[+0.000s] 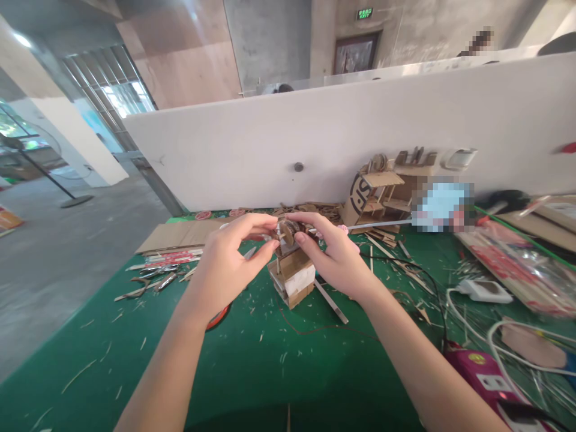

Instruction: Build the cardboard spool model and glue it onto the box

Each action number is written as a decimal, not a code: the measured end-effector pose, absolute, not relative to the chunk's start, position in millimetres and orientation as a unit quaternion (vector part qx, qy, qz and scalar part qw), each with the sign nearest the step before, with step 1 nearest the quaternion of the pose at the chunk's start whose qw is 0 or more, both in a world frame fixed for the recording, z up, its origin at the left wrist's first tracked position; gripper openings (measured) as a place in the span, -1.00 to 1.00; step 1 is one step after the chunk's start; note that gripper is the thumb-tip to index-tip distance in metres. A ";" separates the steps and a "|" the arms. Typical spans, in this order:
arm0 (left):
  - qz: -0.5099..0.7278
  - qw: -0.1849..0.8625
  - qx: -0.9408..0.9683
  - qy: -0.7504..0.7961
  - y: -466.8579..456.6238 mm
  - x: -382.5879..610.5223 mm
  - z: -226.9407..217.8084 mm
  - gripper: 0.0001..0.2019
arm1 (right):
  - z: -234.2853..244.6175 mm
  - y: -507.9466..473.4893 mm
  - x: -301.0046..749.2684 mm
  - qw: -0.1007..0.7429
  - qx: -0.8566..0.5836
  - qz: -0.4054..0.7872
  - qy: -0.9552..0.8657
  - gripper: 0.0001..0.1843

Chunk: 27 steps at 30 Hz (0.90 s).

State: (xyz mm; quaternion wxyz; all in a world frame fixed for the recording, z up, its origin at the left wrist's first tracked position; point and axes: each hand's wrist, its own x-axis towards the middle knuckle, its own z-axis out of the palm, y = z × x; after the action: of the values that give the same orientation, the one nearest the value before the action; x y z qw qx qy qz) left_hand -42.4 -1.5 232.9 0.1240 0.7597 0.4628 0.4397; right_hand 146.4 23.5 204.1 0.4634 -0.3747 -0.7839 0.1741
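In the head view a small cardboard model box (294,282), with a pale patch on its front, stands upright on the green table. Above it sits a round piece of layered cardboard discs (290,231). From the right, my right hand (339,255) grips these discs between thumb and fingers. My left hand (234,255) is closed in a pinch at their left side; whatever lies between its fingertips is too small to make out. Next to the box a flat strip (332,302) lies slanted. An orange-handled tool (218,317) is partly hidden behind my left wrist.
A cardboard shelf model (378,192) stands against the white partition (252,150). At left lie a flat cardboard sheet (173,237) and wooden sticks (171,258). On the right are a white adapter (486,291), loose cables and a magenta power device (479,372). Wood scraps litter the table.
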 end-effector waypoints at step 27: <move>0.483 0.180 0.719 0.466 3.7 -31.7 230.7 -0.87 | 196.0 31.1 162.4 0.398 -0.355 0.187 -0.825 -0.38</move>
State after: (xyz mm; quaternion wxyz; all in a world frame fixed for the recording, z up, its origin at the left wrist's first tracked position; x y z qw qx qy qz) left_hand -31.7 3.7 230.7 0.1797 0.7191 0.4662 0.4829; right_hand 162.4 31.1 196.0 0.3982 -0.3545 -0.8252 0.1867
